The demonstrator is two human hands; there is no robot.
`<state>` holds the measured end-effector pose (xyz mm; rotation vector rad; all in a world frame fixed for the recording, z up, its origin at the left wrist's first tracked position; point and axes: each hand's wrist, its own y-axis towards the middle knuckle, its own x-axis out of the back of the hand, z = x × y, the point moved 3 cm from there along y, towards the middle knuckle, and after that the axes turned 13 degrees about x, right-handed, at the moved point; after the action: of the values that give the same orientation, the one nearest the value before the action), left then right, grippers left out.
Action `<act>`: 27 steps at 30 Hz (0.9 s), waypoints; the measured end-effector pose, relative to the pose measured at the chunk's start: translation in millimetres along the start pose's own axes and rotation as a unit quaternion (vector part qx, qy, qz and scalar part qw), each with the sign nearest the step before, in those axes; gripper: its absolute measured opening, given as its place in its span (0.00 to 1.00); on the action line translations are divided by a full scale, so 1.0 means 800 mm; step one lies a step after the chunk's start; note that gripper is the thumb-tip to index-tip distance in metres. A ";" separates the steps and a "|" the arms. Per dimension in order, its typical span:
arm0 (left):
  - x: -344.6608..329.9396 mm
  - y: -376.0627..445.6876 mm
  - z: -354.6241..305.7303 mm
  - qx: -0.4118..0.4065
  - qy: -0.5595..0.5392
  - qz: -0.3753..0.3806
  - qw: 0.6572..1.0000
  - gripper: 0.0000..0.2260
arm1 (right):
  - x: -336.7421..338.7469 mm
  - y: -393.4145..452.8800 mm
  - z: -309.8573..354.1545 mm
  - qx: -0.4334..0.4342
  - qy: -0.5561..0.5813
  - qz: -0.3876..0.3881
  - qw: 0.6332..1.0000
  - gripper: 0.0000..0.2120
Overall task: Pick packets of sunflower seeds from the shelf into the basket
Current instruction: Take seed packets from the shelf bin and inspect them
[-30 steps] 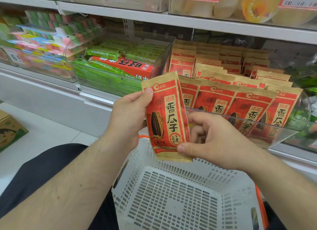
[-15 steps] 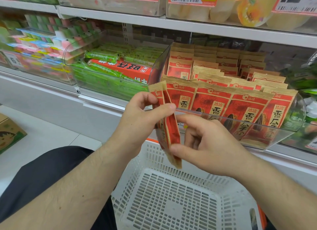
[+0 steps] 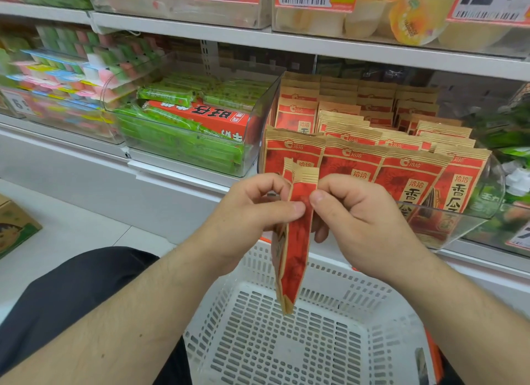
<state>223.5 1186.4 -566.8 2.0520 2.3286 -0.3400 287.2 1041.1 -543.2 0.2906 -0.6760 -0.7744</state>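
Note:
A red and tan sunflower seed packet (image 3: 294, 258) hangs edge-on above the white slotted basket (image 3: 381, 321). My left hand (image 3: 252, 212) pinches it near the top from the left. From the right, my right hand (image 3: 352, 215) pinches the same part with thumb and fingers. A second packet edge shows right behind the first one. Several more packets of sunflower seeds (image 3: 401, 166) stand in rows in a clear shelf bin (image 3: 447, 226) just behind my hands. The basket holds nothing.
Left of the seed bin stands a clear bin of green snack bars with a red box (image 3: 200, 117). Pastel packs (image 3: 57, 77) lie further left. Jelly cups (image 3: 410, 17) and price tags fill the upper shelf. A cardboard box (image 3: 14, 226) sits on the floor at left.
The packet turned from face-on to edge-on and dropped lower over the basket. My right hand moved from its bottom edge up to its top beside my left hand.

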 end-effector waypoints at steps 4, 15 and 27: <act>-0.003 -0.002 -0.001 0.042 -0.031 -0.002 0.999 0.18 | -0.001 0.002 0.003 -0.029 0.061 0.002 0.998 0.13; 0.003 0.000 -0.002 0.070 -0.049 -0.042 0.995 0.16 | -0.002 -0.003 0.011 -0.008 -0.050 0.094 0.994 0.08; 0.009 0.000 -0.011 0.053 -0.099 -0.069 0.991 0.25 | -0.005 -0.004 0.014 -0.033 -0.079 0.173 0.981 0.19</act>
<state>223.5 1194.8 -559.4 1.8058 2.3822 -0.6530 276.2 1041.7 -537.8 0.0468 -0.8229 -0.4888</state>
